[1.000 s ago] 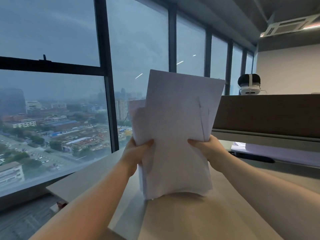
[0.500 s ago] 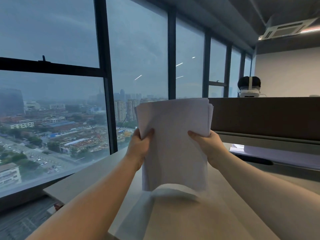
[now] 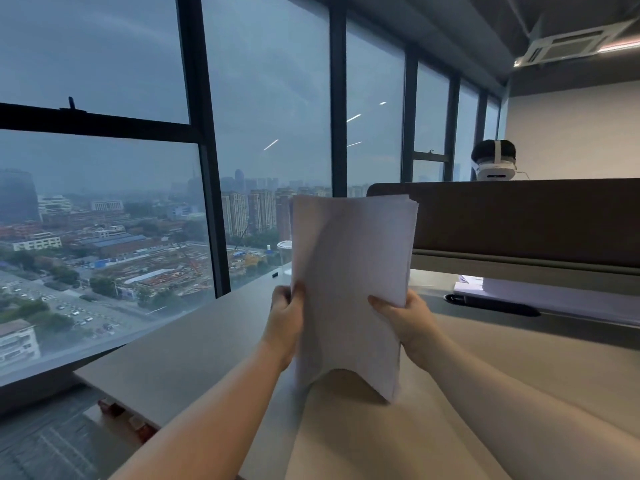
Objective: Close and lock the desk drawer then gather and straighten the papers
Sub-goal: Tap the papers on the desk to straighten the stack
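Both hands, left hand and right hand, clamp the papers upright at twelve o'clock; better loosen slightly and tap their bottom edge on the desk

Tall dark-framed windows, hazy grey city, perhaps dusk; brown partition.

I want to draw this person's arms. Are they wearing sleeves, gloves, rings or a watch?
No sleeves show: both forearms are bare right to the picture's edge. The left hand and right hand wear no gloves, and no rings, watch or bracelet are visible.
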A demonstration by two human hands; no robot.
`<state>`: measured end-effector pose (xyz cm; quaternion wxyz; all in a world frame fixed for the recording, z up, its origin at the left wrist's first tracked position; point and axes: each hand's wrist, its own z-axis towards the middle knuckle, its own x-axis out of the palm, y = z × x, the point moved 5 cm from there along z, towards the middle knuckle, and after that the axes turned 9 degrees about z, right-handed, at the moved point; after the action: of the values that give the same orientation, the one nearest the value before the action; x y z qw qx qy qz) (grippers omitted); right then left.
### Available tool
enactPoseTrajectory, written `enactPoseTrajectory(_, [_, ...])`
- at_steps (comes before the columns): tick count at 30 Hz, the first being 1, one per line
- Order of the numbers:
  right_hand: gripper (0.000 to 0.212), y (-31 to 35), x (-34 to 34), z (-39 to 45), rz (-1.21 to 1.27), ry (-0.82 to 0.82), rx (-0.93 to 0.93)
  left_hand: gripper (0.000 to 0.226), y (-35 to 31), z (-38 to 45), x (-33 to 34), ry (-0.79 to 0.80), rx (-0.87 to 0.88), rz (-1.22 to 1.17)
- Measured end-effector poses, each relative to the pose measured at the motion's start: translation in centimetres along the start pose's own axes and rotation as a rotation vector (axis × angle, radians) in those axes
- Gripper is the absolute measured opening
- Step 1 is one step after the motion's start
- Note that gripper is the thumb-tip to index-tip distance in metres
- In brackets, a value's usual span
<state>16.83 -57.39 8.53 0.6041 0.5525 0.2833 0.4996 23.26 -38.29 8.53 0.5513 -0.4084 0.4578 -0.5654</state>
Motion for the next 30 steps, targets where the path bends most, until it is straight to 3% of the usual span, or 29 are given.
enactPoseTrajectory(3, [0.016, -0.3, 0.7, 0.1, -0.039, 0.011, -0.003, 0.027, 0.3, 0.3, 0.3, 0.072, -0.015, 0.045])
enactPoseTrajectory(6, [0.035, -2.2, 0.3, -0.1, -0.135, 0.019, 0.08, 0.032, 2.4, 0.3, 0.2, 0.138, -0.106, 0.2])
enactPoseTrajectory(12, [0.04, -4.4, -0.5, 0.1, -0.238, 0.004, 0.175, 0.038, 5.8, 0.5, -0.9, 0.172, -0.164, 0.379])
enactPoseTrajectory(17, [0.029, -5.6, 0.5, 0.8, -0.197, -0.017, 0.234, 0.028, 6.0, 2.4, -3.3, 0.009, -0.104, 0.459])
enactPoseTrajectory(22, [0.038, -9.2, 2.4, 2.0, -0.126, -0.1, 0.358, 0.028, 8.9, 4.0, -5.0, -0.032, -0.274, 0.464])
enactPoseTrajectory(26, [0.036, -10.8, 4.0, 3.4, -0.152, -0.062, 0.415, 0.023, 9.6, 5.2, -6.7, -0.146, -0.195, 0.631])
enactPoseTrajectory(30, [0.045, -11.5, 5.7, 5.4, -0.234, -0.062, 0.348, 0.026, 10.0, 6.5, -8.0, -0.269, -0.157, 0.705])
